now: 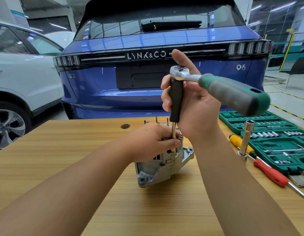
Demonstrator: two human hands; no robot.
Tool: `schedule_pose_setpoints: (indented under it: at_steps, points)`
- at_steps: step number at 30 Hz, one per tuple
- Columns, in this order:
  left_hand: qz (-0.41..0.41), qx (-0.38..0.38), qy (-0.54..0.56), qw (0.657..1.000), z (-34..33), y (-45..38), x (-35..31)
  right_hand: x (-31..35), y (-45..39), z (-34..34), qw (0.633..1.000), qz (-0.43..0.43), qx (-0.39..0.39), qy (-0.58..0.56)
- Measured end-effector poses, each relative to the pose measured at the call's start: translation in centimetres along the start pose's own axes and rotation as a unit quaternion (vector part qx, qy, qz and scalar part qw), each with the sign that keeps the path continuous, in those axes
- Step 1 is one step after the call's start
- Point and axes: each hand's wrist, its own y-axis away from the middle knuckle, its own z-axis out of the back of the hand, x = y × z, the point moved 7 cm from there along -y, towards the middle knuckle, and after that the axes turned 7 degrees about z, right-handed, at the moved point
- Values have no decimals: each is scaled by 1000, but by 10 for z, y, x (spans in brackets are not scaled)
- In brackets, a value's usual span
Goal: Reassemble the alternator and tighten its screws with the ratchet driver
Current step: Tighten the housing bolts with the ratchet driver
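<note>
Workshop bench (62,150), blue car behind: your right hand (195,106) grips the ratchet driver (176,97) upright, its shaft dropping straight into the alternator (164,164) your left hand (153,140) clasps.

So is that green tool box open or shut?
Open. The green tool box lies flat on the table with its lid spread back, and rows of shiny sockets show inside.

Blue car (147,48) tailgate reads "LYNK&CO" in silver letters across the light bar. "06" badge sits lower right on it. Left badge too blurred to read.
</note>
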Motion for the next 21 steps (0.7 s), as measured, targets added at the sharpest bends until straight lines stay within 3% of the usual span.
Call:
schedule_pose_setpoints:
  at_steps: [4,7,12,15,17,21]
  points:
    - [0,-2,6,1000,0,0,1,-5,3,0,1000,-16,3,6]
    - [7,-5,5,1000,-1,-2,5,-9,4,6,998,-14,-59,0]
    - [12,12,-15,1000,-4,-4,6,1,6,27,969,21,-175,176]
    - [18,18,-5,1000,-4,-3,9,-7,5,19,989,-37,-113,85]
    - [19,18,4,1000,-2,-2,9,-7,5,9,998,-21,-53,38]
    - [17,14,-5,1000,-2,-1,5,3,5,2,987,83,-31,137]
